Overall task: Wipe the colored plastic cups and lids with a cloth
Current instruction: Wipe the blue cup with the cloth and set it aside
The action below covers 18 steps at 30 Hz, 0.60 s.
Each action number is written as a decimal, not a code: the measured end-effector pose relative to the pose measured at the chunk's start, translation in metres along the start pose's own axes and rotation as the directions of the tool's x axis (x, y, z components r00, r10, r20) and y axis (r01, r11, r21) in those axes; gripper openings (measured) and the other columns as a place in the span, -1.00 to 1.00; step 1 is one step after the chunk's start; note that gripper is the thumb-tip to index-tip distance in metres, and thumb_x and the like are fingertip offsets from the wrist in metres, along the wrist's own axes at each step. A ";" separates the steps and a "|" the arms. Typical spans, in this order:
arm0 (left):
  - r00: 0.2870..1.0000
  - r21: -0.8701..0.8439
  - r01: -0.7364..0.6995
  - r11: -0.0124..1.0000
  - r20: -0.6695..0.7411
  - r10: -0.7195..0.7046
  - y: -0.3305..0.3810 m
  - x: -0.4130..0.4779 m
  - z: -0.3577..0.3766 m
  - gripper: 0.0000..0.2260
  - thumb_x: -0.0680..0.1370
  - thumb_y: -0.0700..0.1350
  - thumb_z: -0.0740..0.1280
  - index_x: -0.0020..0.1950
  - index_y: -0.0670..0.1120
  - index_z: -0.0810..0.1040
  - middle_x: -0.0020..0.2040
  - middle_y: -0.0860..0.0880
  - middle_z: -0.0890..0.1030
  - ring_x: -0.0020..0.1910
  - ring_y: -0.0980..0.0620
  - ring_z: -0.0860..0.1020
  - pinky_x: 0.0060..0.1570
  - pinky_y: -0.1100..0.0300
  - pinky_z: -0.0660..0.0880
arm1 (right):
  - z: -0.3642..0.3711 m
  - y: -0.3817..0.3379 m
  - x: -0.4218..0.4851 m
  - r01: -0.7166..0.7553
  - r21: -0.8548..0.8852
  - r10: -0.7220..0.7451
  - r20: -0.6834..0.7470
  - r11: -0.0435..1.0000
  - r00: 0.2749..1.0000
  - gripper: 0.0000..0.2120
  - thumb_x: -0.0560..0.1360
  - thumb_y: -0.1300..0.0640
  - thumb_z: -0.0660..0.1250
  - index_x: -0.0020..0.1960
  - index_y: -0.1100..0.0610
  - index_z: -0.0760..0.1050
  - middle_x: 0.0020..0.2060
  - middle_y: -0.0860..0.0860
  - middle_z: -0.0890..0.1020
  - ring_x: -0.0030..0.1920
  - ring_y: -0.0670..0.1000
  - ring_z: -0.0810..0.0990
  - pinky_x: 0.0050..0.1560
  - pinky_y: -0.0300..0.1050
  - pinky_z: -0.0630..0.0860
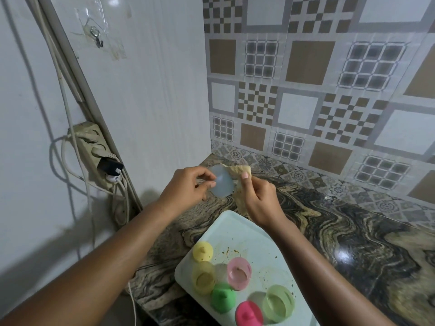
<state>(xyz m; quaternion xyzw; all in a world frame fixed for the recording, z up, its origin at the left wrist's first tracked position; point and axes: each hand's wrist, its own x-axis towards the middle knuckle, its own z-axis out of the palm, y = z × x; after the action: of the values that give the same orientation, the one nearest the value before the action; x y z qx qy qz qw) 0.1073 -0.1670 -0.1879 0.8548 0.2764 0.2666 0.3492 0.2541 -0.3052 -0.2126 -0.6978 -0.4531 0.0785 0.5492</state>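
In the middle of the frame, the left hand (186,184) pinches a pale blue cup (222,182) with its thumb and fingertips. The right hand (259,198) is close beside it and grips a tan cloth (237,171), which is pushed against the cup. The two hands are up in the air over the dark swirly counter (353,231).

At the bottom of the frame sits a pale tray (235,229). On it are a yellow lid (203,251), a yellow cup (203,277), a pink cup (239,272), a green lid (223,297), a pink lid (249,314) and a green cup (279,303). They look like they are waiting for their turn.

The blue cup is held only at its edge. I think a hard rub could make it pop out and fall on the counter.

The tray has little brown crumbs on it. A clean cup put back there could get dirty again.
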 end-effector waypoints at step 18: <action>0.982 0.441 0.124 0.889 0.075 -0.174 -0.138 0.045 0.064 -0.84 0.53 -0.16 0.38 0.06 -0.01 0.69 0.05 0.00 0.72 0.03 -0.04 0.66 0.05 0.00 0.61 | 0.106 0.097 0.061 -0.613 0.084 0.594 0.173 0.785 0.785 -0.59 0.69 -0.01 0.17 0.10 0.34 0.56 -0.22 0.13 0.53 -0.20 0.08 0.51 -0.15 -0.05 0.37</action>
<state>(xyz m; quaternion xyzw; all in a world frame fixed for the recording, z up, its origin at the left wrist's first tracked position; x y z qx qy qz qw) 0.1408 -0.0831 -0.3182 0.9008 0.3736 0.1221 0.1845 0.2785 -0.1865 -0.3109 -0.7599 -0.2359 0.3289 0.5087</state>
